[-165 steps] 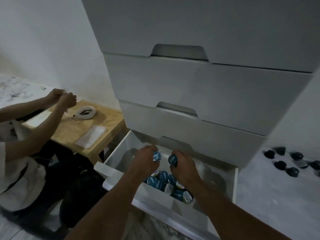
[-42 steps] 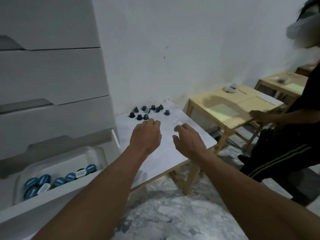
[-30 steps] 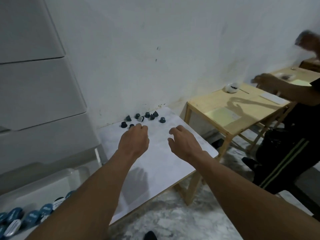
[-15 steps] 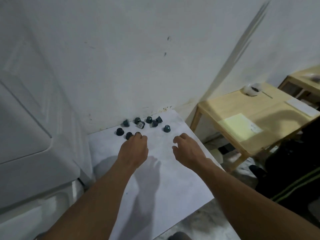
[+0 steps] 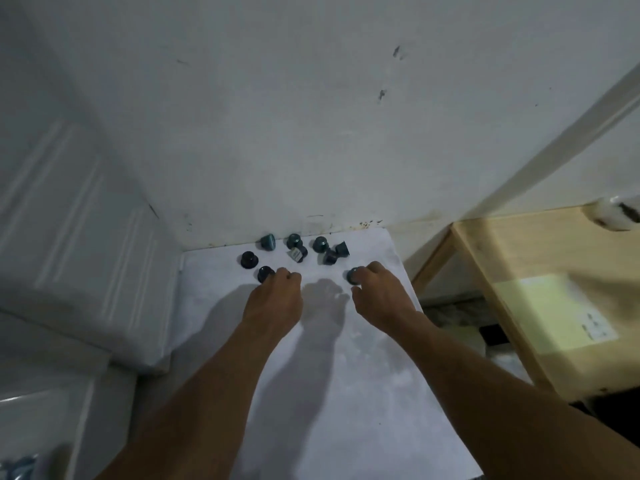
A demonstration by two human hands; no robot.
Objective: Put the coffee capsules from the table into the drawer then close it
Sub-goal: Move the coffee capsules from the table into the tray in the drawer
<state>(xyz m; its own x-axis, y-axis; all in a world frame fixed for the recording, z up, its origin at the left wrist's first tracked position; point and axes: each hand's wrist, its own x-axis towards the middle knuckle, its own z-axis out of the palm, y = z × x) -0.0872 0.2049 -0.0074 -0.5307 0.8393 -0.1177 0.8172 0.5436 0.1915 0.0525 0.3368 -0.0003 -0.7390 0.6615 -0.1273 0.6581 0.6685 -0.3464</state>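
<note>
Your grips have reached the capsules [image 5: 293,241] at the counter's [image 5: 346,393] back edge: pickup step. Your right grip [image 5: 377,292] pinches one; your left grip [image 5: 273,296] touches another, closure unclear. Next, lift both toward the drawer [image 5: 48,400].

Clustered at the worktop's [image 5: 329,375] far edge, against the wall [image 5: 311,116]: coffee capsules [image 5: 293,241]. Just nearer: left hand [image 5: 273,299], right hand [image 5: 377,292]. Left of the worktop: drawer unit [image 5: 86,271]; right: another table [image 5: 519,265].

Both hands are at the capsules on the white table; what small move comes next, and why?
Probably pinch and lift: the left hand reaches the near-left capsule, the right hand the near-right capsule, both capsules resting on the white table; a firm grip isn't visible yet.
</note>
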